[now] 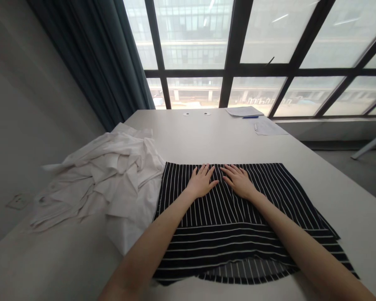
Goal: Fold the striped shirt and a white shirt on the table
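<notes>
A black garment with thin white stripes (269, 196) lies spread flat on the white table (207, 138) in front of me. My left hand (202, 180) rests palm down on its upper middle, fingers stretched out and apart. My right hand (240, 180) lies flat right beside it, fingers also spread, the two hands nearly touching. Neither hand grips the cloth. The garment's near part is folded over, so its stripes run crosswise there.
A heap of white garments (109, 184) lies on the table's left, touching the striped cloth's left edge. Papers (244, 111) and a blue pen (250, 117) lie at the far edge by the window. A dark curtain (100, 54) hangs at the back left.
</notes>
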Demonstrator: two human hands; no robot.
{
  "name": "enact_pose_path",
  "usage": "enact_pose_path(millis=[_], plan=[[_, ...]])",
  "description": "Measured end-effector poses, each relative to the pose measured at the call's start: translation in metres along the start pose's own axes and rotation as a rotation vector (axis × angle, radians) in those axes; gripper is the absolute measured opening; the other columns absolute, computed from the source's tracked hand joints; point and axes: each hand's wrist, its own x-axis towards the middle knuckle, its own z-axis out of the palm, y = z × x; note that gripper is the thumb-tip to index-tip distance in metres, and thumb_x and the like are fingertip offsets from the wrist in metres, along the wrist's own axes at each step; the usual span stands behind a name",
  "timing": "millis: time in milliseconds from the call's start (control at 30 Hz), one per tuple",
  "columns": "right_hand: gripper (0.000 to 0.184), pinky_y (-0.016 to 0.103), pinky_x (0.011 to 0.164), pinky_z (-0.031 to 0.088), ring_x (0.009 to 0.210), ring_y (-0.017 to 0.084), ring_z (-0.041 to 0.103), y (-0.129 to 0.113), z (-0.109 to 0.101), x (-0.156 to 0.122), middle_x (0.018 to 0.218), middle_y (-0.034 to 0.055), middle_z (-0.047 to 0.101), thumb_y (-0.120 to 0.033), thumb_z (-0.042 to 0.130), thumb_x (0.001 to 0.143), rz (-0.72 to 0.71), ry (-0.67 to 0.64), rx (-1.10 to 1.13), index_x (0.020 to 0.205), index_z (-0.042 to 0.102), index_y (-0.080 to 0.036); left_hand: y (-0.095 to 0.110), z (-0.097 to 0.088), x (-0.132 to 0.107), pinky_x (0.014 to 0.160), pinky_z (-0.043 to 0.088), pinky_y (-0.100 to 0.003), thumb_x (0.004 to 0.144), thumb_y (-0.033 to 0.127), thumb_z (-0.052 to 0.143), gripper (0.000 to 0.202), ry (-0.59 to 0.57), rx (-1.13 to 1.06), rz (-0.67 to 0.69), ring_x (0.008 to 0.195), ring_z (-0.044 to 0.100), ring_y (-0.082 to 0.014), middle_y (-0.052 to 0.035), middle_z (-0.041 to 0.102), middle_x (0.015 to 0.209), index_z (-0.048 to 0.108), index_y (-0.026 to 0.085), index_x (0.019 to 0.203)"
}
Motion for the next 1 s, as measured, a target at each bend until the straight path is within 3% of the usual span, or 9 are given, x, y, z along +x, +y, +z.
enact_pose_path(millis=[167,533,800,1000], plan=[[0.048,0.052,0.112,0.027,0.142,0.026,0.033,0.003,0.003,-0.002,0.151,0.0028,0.044,-0.045,0.029,0.100,-0.014,0.039,0.032,0.142,0.047,-0.030,-0.001,0.012,-0.004,0.118,0.018,-0.051,0.099,0.056,0.023,0.064,0.080,0.016,0.016,0.148,0.017,-0.0250,-0.0101,0.024,0.160,0.026,0.020,0.152],[0.044,0.051,0.110,0.029,0.138,0.025,0.040,0.008,0.007,-0.001,0.145,0.0043,0.051,-0.041,0.032,0.100,-0.007,0.091,0.121,0.137,0.053,-0.028,0.009,0.003,-0.011,0.116,0.021,-0.054,0.100,0.036,0.036,0.047,0.177,0.058,0.063,0.142,0.033,-0.0275,-0.0153,0.043,0.150,0.045,0.015,0.142],[0.044,0.051,0.109,0.031,0.137,0.025,0.041,0.009,0.008,0.000,0.144,0.0051,0.052,-0.041,0.034,0.099,-0.016,0.102,0.124,0.136,0.054,-0.029,0.015,0.001,-0.013,0.114,0.027,-0.047,0.099,0.025,0.040,0.043,0.193,0.071,0.115,0.139,0.038,-0.0268,-0.0167,0.044,0.148,0.046,0.011,0.139],[0.043,0.049,0.109,0.032,0.136,0.025,0.042,0.010,0.009,0.001,0.144,0.0057,0.052,-0.041,0.035,0.099,-0.019,0.105,0.116,0.135,0.054,-0.027,0.017,-0.001,-0.014,0.106,0.040,-0.042,0.096,0.019,0.044,0.040,0.202,0.044,0.157,0.130,0.049,-0.0268,-0.0154,0.055,0.140,0.053,0.012,0.134]])
